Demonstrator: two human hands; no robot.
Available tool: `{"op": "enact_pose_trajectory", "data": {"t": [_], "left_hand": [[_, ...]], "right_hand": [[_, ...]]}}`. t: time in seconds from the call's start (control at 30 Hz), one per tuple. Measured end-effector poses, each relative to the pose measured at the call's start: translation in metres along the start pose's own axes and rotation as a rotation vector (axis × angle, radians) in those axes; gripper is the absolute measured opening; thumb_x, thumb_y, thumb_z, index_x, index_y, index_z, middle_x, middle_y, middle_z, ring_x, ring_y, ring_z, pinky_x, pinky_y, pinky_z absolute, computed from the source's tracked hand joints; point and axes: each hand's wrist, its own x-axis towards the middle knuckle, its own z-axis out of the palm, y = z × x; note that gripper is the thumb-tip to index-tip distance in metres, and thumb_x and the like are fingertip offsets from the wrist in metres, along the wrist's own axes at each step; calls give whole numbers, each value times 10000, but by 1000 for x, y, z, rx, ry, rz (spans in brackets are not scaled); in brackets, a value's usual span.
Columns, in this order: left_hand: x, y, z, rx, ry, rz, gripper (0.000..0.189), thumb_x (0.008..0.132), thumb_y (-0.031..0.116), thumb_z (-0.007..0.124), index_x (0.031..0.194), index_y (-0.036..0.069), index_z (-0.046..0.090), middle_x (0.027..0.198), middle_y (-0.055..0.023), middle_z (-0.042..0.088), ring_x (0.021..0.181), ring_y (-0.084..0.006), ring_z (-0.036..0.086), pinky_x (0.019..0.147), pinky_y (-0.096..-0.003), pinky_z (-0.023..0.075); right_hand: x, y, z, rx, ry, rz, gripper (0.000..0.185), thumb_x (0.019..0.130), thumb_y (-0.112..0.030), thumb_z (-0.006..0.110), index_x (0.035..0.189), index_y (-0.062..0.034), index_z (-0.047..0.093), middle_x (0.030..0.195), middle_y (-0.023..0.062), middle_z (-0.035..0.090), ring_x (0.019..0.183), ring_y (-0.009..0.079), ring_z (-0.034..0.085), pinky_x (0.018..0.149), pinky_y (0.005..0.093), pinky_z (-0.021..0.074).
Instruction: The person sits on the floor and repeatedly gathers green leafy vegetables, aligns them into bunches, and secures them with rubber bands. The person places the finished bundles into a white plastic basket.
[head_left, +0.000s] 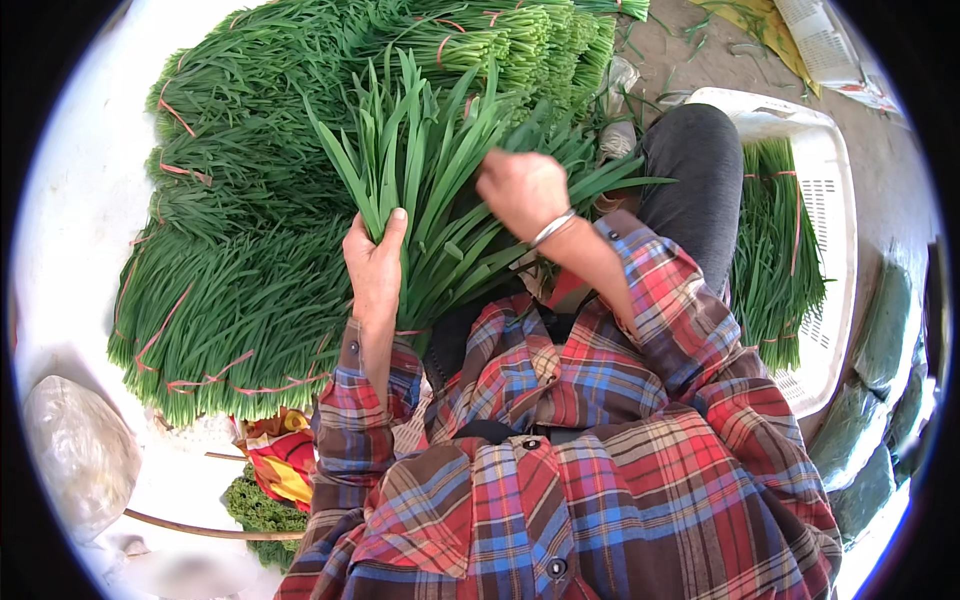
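Note:
Long flat green leaves, which look like garlic chives (424, 161), fan out in front of my body. My left hand (379, 259) is closed around the left side of this loose bunch, thumb up along the leaves. My right hand (525, 191), slightly blurred, is curled at the bunch's right side, close to the leaf tips; whether leaves are between its fingers I cannot tell. A silver bangle (553, 226) is on that wrist. Behind and to the left lies a large pile of tied chive bundles (247, 180) with pink bands, several with pale stems facing right.
At right, a white plastic basket (847, 180) holds tied chive bundles (780, 247). Wrapped green packages (885, 322) lie beyond it. A filled clear plastic bag (82, 457), a thin stick (214, 531) and curly greens (259, 510) are at lower left. Leaf scraps litter the ground (667, 52).

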Motion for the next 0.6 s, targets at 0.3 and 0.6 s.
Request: {"op": "enact_pose_trajectory", "data": {"t": [0.3,0.6], "left_hand": [[-2,7,10,4,10,3,289,957,147,676,1185,-26,644,1075,-43,688,929,-103,593,863,-267,465],[-3,4,6,13,11,-1,297,957,136,670,1197,-36,632,1077,-41,685,943,-105,588,881,-274,459]], "right_hand": [[6,-39,-41,75,248,-520,288,787,-113,668,1068,-97,608,1098,70,641,1139,251,571,1010,445,417],[-9,-24,-9,175,-1,-282,94,865,-117,633,957,-103,628,789,53,667,831,253,641,985,417,421]]}}
